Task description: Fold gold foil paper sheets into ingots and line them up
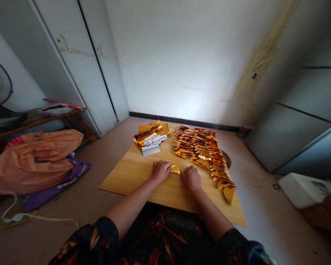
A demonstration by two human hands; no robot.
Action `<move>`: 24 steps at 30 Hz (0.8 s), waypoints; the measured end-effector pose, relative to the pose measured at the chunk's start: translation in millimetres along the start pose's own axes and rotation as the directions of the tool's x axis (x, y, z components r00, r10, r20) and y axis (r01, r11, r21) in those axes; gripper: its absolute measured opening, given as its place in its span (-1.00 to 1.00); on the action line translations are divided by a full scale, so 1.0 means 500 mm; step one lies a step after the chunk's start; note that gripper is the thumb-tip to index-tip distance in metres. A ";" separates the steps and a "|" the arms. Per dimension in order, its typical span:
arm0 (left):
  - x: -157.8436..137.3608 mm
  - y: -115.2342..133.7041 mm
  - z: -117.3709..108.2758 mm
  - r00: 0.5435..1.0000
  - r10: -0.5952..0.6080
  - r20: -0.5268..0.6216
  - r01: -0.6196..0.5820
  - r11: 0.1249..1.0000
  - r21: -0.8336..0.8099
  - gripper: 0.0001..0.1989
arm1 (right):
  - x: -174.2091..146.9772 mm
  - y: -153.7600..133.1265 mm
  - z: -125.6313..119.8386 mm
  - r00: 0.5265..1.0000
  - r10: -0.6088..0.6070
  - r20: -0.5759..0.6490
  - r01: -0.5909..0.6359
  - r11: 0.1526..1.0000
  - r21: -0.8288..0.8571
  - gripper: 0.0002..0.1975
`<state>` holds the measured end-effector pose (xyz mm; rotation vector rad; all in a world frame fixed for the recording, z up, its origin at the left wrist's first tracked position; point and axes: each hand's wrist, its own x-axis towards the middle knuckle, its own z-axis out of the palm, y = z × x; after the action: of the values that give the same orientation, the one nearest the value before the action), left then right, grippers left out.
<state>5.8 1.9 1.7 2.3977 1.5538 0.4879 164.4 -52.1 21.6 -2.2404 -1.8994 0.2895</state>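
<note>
A small piece of gold foil paper (175, 169) is stretched between my two hands, just above the wooden board (143, 176). My left hand (161, 172) has its fingers closed on the left end of the piece. At the right end, my right hand (191, 178) pinches it with curled fingers. Beyond my left hand lies a loose pile of gold foil sheets (149, 133), with white-backed paper strips (154, 141) at its front. Rows of folded gold foil pieces (201, 147) cover the right part of the board, overlapping one another.
Left on the floor are an orange cloth bag (41, 158), a purple bag (55, 184) and a pale cord (46, 218). A wooden bench (74, 116) and cabinet (79, 66) stand behind. To the right are a grey fridge-like cabinet (292, 121) and a white box (300, 189).
</note>
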 end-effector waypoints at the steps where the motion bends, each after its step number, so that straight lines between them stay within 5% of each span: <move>1: 0.000 0.000 0.001 1.000 0.001 -0.005 -0.001 1.000 0.001 -0.77 | 0.002 0.001 -0.002 1.000 0.004 0.008 -0.004 1.000 0.007 -0.75; 24: -0.002 -0.004 -0.005 1.000 -0.002 -0.025 0.001 1.000 -0.012 -0.81 | 0.030 -0.002 -0.023 0.991 0.045 0.127 -0.040 0.998 -0.040 -0.70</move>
<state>2.8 2.0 3.2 2.3899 1.5584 0.5279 169.0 -37.1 32.4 -2.3411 -1.9359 0.4167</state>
